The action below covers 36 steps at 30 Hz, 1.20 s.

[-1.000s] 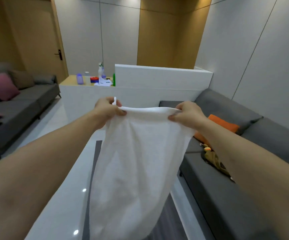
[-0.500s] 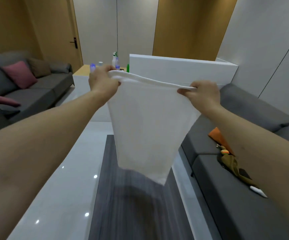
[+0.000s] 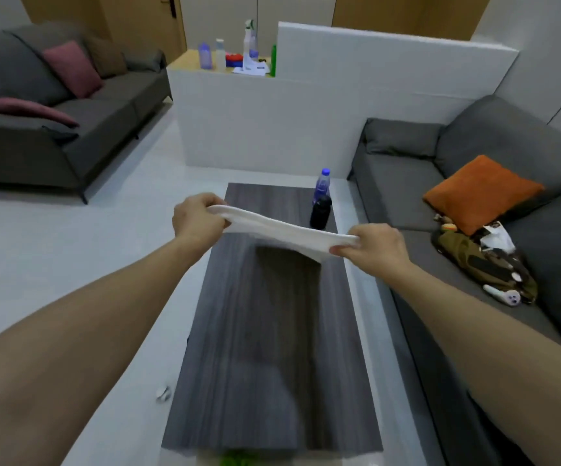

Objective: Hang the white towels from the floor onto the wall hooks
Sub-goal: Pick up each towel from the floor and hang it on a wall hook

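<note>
A white towel [image 3: 282,232] is stretched between both my hands above the far half of a dark wood coffee table [image 3: 272,348]. My left hand [image 3: 198,216] grips its left end and my right hand [image 3: 378,245] grips its right end. The towel lies nearly flat and edge-on to me, casting a shadow on the table under it. No wall hooks show in this view.
A plastic water bottle [image 3: 321,183] and a dark bottle [image 3: 320,211] stand at the table's far right. Grey sofas sit left [image 3: 70,129] and right [image 3: 474,203], the right one with an orange cushion [image 3: 482,191] and clutter. A white partition [image 3: 306,112] with bottles stands behind.
The towel hung down in front of me; now it is swung out flat and low over the table. My view has tilted downward and both hands have dropped.
</note>
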{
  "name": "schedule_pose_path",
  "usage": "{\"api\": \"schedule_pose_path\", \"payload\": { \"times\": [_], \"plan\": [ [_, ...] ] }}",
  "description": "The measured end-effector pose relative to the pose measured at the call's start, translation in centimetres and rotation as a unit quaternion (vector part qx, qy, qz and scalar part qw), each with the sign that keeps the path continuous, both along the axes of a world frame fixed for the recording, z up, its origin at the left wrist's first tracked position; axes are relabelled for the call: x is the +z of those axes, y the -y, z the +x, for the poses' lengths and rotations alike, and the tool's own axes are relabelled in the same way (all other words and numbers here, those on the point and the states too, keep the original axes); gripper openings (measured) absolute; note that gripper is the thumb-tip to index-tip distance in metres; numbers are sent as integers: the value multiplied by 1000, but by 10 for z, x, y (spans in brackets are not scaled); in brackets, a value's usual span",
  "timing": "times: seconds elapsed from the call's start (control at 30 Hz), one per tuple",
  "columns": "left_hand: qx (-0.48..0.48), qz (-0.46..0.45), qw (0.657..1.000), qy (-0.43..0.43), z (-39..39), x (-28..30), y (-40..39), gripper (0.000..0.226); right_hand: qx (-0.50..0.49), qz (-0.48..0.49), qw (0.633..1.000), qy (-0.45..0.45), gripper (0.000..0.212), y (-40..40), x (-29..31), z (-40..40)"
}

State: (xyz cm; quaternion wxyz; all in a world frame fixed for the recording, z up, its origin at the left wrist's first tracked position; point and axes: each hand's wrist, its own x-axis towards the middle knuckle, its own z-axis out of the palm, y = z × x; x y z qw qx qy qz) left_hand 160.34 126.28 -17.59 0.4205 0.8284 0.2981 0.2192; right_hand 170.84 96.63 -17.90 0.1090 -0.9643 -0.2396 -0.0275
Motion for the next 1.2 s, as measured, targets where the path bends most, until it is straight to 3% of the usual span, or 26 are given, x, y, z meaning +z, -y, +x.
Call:
{"api": "schedule_pose_path", "payload": {
  "times": [0.27, 0.47, 0.7, 1.07, 1.13, 1.2],
  "plan": [
    [-41, 6, 980, -195, -131, -146, 62, 16, -3, -92, 978, -188, 22, 68, -144, -116],
    [-55, -10, 962, -269, -149, -200, 68, 10, -36, -90, 963, -253, 13, 88, -194, -124],
    [-83, 2, 937, -338, -82, -237, 31, 4, -98, -58, 956, -270, 18, 59, -227, -47],
    [-117, -5, 912, -394, 75, -351, -41, 22, -206, 33, 946, -248, 12, -24, -330, 115],
    [-118, -6, 909, -400, 100, -380, -54, 18, -215, 13, 946, -241, 19, -35, -362, 136],
    [-130, -11, 902, -412, 117, -409, -61, 29, -210, -18, 943, -256, 31, -43, -394, 147]
  ]
}}
